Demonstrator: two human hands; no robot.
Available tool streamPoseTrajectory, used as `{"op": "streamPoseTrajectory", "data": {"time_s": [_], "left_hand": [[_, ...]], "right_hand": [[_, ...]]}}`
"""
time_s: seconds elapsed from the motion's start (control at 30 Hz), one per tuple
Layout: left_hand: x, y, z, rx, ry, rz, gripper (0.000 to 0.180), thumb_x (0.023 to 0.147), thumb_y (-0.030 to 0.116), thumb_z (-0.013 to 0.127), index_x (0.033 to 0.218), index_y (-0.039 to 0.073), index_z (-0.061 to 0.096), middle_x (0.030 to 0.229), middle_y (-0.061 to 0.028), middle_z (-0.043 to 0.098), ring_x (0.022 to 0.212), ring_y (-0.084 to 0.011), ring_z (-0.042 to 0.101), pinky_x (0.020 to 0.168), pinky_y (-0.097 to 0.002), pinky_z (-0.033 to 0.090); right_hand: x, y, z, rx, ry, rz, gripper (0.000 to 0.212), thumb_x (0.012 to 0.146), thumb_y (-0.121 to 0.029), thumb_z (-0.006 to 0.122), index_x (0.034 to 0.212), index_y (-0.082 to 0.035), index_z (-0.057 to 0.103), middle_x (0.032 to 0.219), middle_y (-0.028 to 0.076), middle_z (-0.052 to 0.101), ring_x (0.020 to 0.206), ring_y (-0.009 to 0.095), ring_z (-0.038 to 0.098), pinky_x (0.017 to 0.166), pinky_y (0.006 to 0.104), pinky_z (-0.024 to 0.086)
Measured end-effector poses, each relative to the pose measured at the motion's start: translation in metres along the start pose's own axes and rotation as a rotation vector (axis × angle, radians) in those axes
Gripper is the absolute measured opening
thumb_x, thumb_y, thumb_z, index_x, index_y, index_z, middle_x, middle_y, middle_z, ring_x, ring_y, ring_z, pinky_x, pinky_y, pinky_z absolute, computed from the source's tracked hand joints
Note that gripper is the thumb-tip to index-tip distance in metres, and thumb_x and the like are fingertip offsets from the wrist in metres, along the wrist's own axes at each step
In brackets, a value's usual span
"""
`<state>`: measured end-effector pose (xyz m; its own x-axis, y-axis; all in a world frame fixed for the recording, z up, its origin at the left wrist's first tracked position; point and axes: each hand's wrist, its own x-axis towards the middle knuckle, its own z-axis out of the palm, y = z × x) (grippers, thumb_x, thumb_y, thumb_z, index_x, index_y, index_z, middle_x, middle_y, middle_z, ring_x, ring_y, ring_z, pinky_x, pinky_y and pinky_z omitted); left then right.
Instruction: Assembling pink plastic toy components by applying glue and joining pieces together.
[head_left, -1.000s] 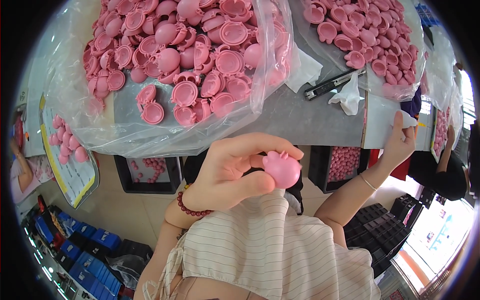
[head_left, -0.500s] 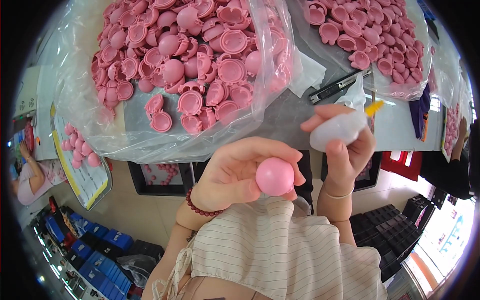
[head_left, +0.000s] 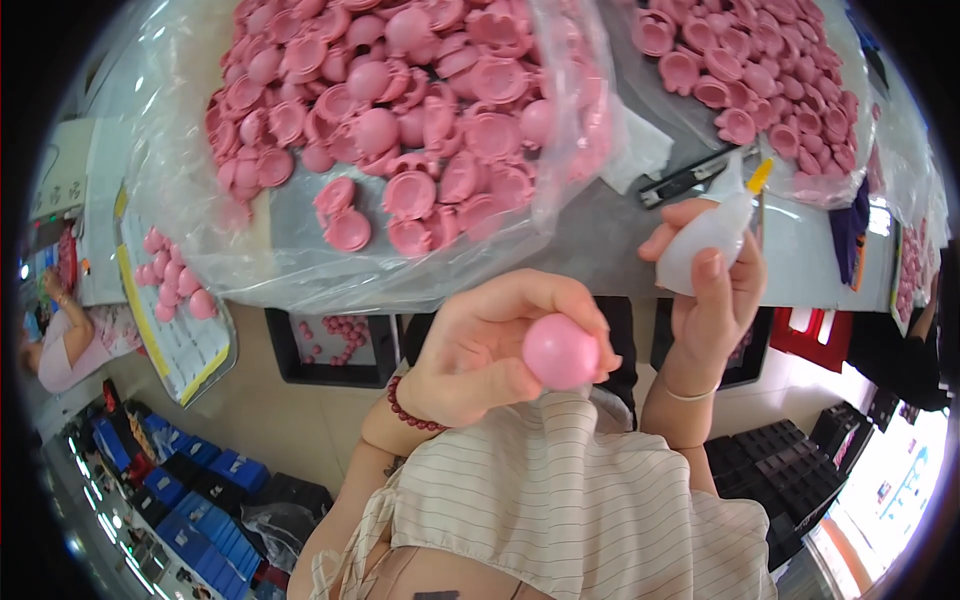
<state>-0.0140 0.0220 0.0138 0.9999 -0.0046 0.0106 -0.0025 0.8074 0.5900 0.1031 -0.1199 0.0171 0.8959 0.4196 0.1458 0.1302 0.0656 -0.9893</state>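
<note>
My left hand is closed round a smooth pink ball, held between thumb and fingers in front of my body. To its right, my right hand grips a translucent white squeeze bottle whose yellow tip points up and away. Bottle and ball are apart. Beyond the hands, a clear plastic bag lies spread on the table under a heap of pink hinged shell halves. Several of these lie cupped side up.
A second bag of pink cup-shaped pieces lies at the far right, with a black-handled cutter before it. Pink balls rest on a sheet at left. Black trays sit below the table edge. Another person's arm shows at far left.
My right hand has moved slightly right with the bottle, which now stands more upright. The ball has shifted a little right in the view, and the table things also appear shifted right.
</note>
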Motion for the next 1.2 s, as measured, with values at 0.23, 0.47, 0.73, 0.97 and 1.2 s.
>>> {"op": "streamPoseTrajectory", "data": {"time_s": [0.23, 0.47, 0.73, 0.97, 1.2], "left_hand": [[-0.012, 0.063, -0.028, 0.878, -0.397, 0.38, 0.03, 0.071, 0.018, 0.066, 0.091, -0.003, 0.059, 0.088, -0.0145, 0.06, 0.084, -0.0262, 0.058, 0.075, -0.0347, 0.045], [-0.096, 0.151, -0.071, 2.151, 1.108, 0.653, 0.028, 0.077, 0.004, 0.053, 0.105, -0.001, 0.053, 0.093, -0.0122, 0.059, 0.084, -0.0193, 0.055, 0.077, -0.0292, 0.042], [-0.111, 0.174, -0.128, 2.532, 1.271, 0.389, 0.038, 0.083, 0.018, 0.048, 0.119, 0.006, 0.047, 0.11, -0.0172, 0.053, 0.098, -0.0326, 0.05, 0.083, -0.0376, 0.038], [-0.061, 0.135, -0.067, 2.394, 1.357, 0.776, 0.025, 0.076, 0.014, 0.057, 0.099, 0.003, 0.058, 0.1, -0.0139, 0.057, 0.091, -0.0297, 0.053, 0.079, -0.0362, 0.04], [-0.013, 0.079, -0.036, 1.879, 0.579, 0.425, 0.016, 0.063, 0.005, 0.068, 0.076, 0.002, 0.058, 0.078, -0.0073, 0.058, 0.063, -0.0192, 0.055, 0.059, -0.0275, 0.043]], "right_hand": [[-0.005, 0.008, -0.013, 0.01, 0.051, -0.057, 0.05, 0.079, -0.038, 0.054, 0.093, 0.01, 0.05, 0.069, 0.013, 0.054, 0.06, 0.013, 0.05, 0.046, 0.0186, 0.033], [-0.003, 0.005, -0.01, 0.057, -0.053, -0.035, 0.049, 0.079, -0.039, 0.053, 0.093, 0.008, 0.051, 0.066, 0.011, 0.053, 0.057, 0.011, 0.047, 0.045, 0.0187, 0.032], [-0.003, 0.005, -0.008, 0.049, -0.04, -0.037, 0.048, 0.079, -0.037, 0.052, 0.092, 0.009, 0.051, 0.067, 0.011, 0.053, 0.058, 0.012, 0.048, 0.045, 0.0185, 0.032], [-0.004, 0.007, -0.008, 0.042, -0.021, -0.049, 0.046, 0.079, -0.035, 0.052, 0.092, 0.009, 0.051, 0.067, 0.011, 0.054, 0.057, 0.011, 0.049, 0.044, 0.0177, 0.033], [-0.005, 0.005, -0.015, 0.061, -0.047, -0.045, 0.047, 0.08, -0.036, 0.053, 0.093, 0.009, 0.05, 0.067, 0.012, 0.054, 0.056, 0.011, 0.049, 0.044, 0.0172, 0.033]]}}
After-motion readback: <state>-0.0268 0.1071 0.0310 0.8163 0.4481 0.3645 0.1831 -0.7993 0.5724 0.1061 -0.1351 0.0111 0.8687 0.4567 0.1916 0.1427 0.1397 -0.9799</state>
